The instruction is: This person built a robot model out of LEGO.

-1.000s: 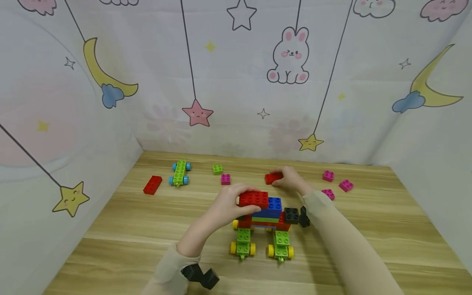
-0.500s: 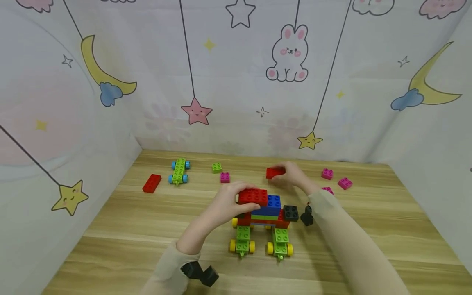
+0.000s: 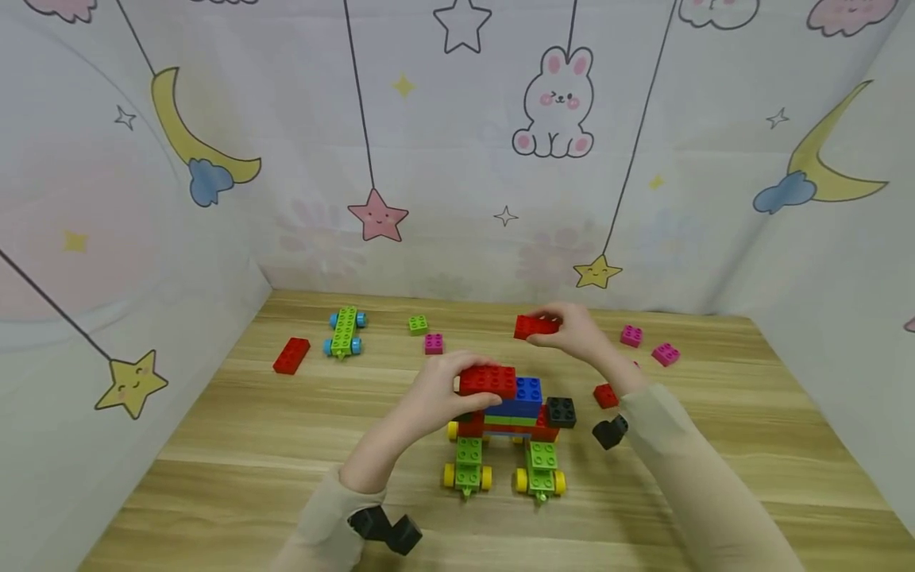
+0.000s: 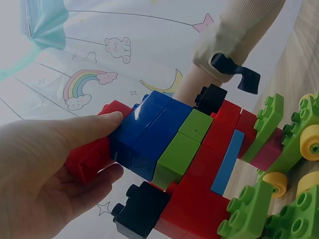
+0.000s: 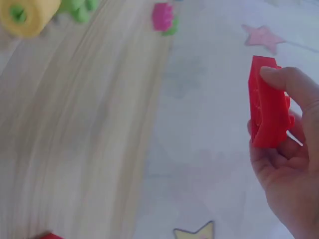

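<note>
My left hand (image 3: 438, 396) grips a red toy building brick (image 3: 492, 381) at the top of a built brick model. Under it come blue bricks (image 4: 149, 132), green bricks (image 4: 184, 149) and red ones, with a black brick (image 3: 561, 412) jutting out at the right. Green bases with yellow wheels (image 3: 560, 481) stand at the model's foot. Beyond the model, my right hand (image 3: 574, 330) pinches another red brick (image 5: 269, 107) between thumb and fingers, held above the table. In the right wrist view its studs face the palm; the fingertips behind it are partly hidden.
Toward the back left lie a red brick (image 3: 291, 355), a green base with blue wheels (image 3: 345, 331), a small green brick (image 3: 418, 324) and a pink brick (image 3: 433, 344). Pink bricks (image 3: 665, 353) and a small red brick (image 3: 605, 396) are near my right forearm. A printed cloth (image 3: 443, 159) walls the table.
My right hand has raised its red brick off the table. A small red brick beside the right sleeve has come into view. My left hand keeps its hold on the model.
</note>
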The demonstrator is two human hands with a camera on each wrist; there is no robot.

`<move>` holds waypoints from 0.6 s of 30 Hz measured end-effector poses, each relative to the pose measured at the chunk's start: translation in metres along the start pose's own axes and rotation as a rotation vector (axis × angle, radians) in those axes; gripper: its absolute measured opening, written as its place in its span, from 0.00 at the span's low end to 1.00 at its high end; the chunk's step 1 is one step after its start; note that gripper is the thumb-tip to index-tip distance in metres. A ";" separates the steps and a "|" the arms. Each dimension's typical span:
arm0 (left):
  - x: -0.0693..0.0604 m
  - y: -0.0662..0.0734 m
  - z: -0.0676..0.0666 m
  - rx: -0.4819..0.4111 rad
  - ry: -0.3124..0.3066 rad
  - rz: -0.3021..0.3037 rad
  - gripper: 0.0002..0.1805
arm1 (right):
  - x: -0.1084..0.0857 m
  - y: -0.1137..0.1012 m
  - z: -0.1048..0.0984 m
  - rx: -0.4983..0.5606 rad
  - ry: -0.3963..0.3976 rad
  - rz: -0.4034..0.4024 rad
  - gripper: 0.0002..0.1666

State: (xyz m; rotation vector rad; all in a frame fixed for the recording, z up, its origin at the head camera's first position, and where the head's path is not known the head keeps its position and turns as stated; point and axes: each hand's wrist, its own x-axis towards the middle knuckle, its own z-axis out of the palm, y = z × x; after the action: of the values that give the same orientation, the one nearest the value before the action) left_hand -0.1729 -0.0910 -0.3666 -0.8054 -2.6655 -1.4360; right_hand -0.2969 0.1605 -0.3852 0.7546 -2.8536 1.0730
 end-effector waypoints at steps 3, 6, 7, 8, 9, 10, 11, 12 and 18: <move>0.000 0.000 -0.001 0.000 0.001 0.002 0.22 | -0.009 -0.013 -0.006 0.031 0.012 -0.024 0.24; 0.001 0.000 -0.001 0.003 0.000 0.008 0.22 | -0.019 -0.025 -0.010 0.061 0.014 -0.047 0.23; 0.001 0.000 -0.001 0.004 0.000 0.009 0.22 | -0.022 -0.029 -0.011 0.070 0.012 -0.051 0.23; 0.001 0.000 -0.001 0.005 -0.002 0.010 0.22 | -0.026 -0.033 -0.013 0.076 0.011 -0.054 0.23; 0.001 0.000 -0.001 0.005 -0.002 0.011 0.22 | -0.029 -0.037 -0.014 0.080 0.010 -0.054 0.23; 0.001 0.000 -0.001 0.006 -0.001 0.014 0.22 | -0.032 -0.041 -0.016 0.083 0.011 -0.055 0.23; 0.001 -0.001 0.000 0.005 -0.001 0.014 0.22 | -0.036 -0.044 -0.017 0.088 0.012 -0.059 0.23; 0.001 -0.001 0.000 0.006 -0.002 0.013 0.22 | -0.039 -0.047 -0.018 0.088 0.013 -0.062 0.22; 0.000 -0.001 0.000 0.000 -0.001 0.006 0.22 | -0.058 -0.060 -0.023 0.093 0.025 -0.113 0.21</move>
State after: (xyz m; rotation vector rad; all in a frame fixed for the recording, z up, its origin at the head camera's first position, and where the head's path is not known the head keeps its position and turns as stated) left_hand -0.1737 -0.0912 -0.3673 -0.8135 -2.6611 -1.4344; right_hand -0.2229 0.1611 -0.3399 0.8901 -2.7198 1.1974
